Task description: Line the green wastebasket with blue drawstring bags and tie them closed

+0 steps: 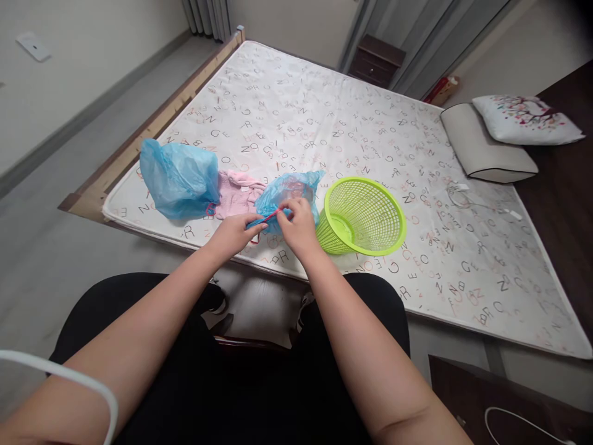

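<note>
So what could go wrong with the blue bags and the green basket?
The blue bag between the left hand and right hand might tear if its red strip gets pulled hard. The green basket stands beside the right hand near the mattress edge, so a bump could tip it off.

Bed: big white mattress with black and orange letters all over, pale wooden bed frame along one side
Pillow corner: white cushion with a colorful tree print, kinda leaning on a plain beige pillow
Cord spot: thin whitish cable lying near the pillows
Far side: dark brown wooden nightstand by long gray curtains
Wall: small white rectangular plate
</note>
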Action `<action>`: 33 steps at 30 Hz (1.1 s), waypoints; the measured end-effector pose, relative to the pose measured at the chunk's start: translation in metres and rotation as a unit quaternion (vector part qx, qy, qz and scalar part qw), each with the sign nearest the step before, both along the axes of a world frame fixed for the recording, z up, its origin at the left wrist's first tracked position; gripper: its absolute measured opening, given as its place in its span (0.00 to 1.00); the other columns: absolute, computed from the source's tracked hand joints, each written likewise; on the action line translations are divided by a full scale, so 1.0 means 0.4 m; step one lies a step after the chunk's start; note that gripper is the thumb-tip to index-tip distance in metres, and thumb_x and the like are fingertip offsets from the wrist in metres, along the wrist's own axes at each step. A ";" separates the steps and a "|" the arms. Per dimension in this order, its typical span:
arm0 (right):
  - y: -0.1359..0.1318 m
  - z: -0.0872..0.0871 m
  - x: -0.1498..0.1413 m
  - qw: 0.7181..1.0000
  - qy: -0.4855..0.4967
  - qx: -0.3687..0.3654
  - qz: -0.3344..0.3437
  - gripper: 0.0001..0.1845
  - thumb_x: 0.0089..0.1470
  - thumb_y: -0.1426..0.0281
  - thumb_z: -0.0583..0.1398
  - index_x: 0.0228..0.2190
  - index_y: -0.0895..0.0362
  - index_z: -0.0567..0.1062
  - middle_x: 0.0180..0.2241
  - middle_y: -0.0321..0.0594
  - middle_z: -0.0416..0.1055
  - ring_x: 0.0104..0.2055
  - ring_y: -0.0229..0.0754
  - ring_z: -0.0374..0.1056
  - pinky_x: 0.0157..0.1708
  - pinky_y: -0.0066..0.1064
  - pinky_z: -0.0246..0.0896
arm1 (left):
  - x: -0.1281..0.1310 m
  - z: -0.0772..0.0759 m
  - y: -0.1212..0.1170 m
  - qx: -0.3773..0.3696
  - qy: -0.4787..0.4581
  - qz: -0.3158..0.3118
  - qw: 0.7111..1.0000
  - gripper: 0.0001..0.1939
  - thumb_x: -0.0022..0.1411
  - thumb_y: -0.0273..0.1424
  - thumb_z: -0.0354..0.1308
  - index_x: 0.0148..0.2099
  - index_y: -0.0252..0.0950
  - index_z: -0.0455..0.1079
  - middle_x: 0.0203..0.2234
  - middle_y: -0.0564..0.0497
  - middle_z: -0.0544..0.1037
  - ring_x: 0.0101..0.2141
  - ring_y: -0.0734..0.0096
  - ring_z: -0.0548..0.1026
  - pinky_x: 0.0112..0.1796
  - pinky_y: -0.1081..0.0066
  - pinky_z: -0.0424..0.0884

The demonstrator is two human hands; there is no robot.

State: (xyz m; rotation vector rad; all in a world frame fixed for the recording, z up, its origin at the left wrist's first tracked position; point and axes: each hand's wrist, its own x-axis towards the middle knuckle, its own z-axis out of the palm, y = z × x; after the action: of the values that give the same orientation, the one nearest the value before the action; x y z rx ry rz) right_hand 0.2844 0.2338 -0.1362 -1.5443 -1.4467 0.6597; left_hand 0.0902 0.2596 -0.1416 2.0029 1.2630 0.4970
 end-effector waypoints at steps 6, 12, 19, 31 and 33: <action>0.004 -0.003 0.005 0.990 0.083 -0.061 -0.091 0.05 0.57 0.68 0.55 0.30 0.53 0.69 0.31 0.36 0.70 0.36 0.42 0.66 0.40 0.35 0.63 | 0.009 0.011 -0.002 -0.023 0.003 -0.046 0.999 0.24 0.70 0.49 0.49 0.37 0.39 0.78 0.24 0.52 0.77 0.28 0.64 0.72 0.32 0.69 0.63; 0.016 -0.025 -0.003 0.944 0.273 -0.147 -0.115 0.04 0.56 0.68 0.54 0.36 0.52 0.65 0.33 0.35 0.70 0.27 0.36 0.69 0.23 0.27 0.59 | 0.012 0.003 0.000 -0.062 0.008 -0.101 0.993 0.26 0.70 0.49 0.47 0.29 0.39 0.74 0.21 0.53 0.71 0.25 0.67 0.67 0.28 0.70 0.59; 0.025 -0.029 0.002 0.929 0.336 -0.126 -0.086 0.12 0.53 0.70 0.56 0.40 0.50 0.62 0.24 0.27 0.63 0.21 0.33 0.59 0.19 0.24 0.51 | 0.004 0.002 -0.002 -0.084 0.007 -0.144 0.986 0.24 0.69 0.48 0.50 0.32 0.40 0.79 0.23 0.51 0.76 0.27 0.64 0.71 0.31 0.69 0.63; 0.011 0.016 0.082 0.936 0.128 -0.228 0.237 0.12 0.51 0.64 0.67 0.38 0.54 0.78 0.24 0.29 0.66 0.24 0.34 0.58 0.26 0.28 0.51 | -0.029 0.024 0.003 -0.001 0.090 -0.055 0.994 0.24 0.72 0.46 0.47 0.29 0.41 0.74 0.23 0.51 0.76 0.27 0.62 0.71 0.30 0.67 0.59; 0.015 0.017 0.081 0.951 0.094 -0.203 0.215 0.09 0.52 0.66 0.66 0.35 0.55 0.79 0.25 0.31 0.68 0.26 0.35 0.60 0.28 0.29 0.53 | -0.028 0.020 0.003 -0.011 0.089 -0.045 0.995 0.25 0.72 0.47 0.47 0.28 0.40 0.73 0.23 0.51 0.76 0.26 0.63 0.71 0.30 0.67 0.58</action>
State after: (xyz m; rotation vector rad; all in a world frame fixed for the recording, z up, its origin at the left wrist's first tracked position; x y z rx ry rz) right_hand 0.3168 0.2399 -0.1293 -1.4179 -1.5794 1.4007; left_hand 0.0789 0.2606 -0.1338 2.1134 1.2703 0.2639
